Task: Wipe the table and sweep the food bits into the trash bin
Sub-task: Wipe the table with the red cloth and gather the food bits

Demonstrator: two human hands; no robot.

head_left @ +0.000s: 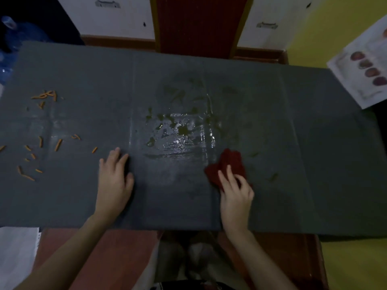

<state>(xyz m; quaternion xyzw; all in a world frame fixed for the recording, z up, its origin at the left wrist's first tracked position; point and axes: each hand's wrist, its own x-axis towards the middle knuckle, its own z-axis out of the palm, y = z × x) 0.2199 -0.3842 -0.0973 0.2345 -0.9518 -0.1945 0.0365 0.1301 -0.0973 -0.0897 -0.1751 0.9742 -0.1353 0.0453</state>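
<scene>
Now | right hand (235,193) grip: clutching red cloth (227,164) | left hand (114,181): flat, released on table (293,143)

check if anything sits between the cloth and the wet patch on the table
Nothing visible does. The red cloth under the right hand lies just beside the wet patch, with only bare table between them.

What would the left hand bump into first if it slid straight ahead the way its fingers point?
Likely nothing soon: the left hand points up over bare table; the wet patch lies just right of that line.
</scene>
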